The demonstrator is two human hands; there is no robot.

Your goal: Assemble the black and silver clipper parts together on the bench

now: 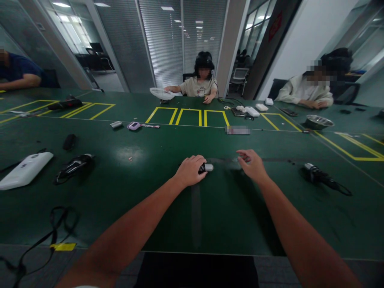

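Observation:
Near the middle of the green table, my left hand [191,170] is wrapped over a black device with a silver cylindrical end [209,167]. Its silver end points right and sticks out past my fingers, while my palm hides most of the black body. My right hand [253,165] hovers to the right of it, apart from the device, with its fingers loosely curved and thumb and forefinger separated. A faint clear speck shows by its fingertips, too small to name. Farther right lies a similar black device with a silver end and a bundled cord [322,176].
At left lie a white flat case [27,170], a black corded device [73,166] and a black strap [54,230]. A purple gadget [134,126] and a metal bowl [318,122] stand farther back. Across the table, one person touches a white basket [162,94]; others sit at either side.

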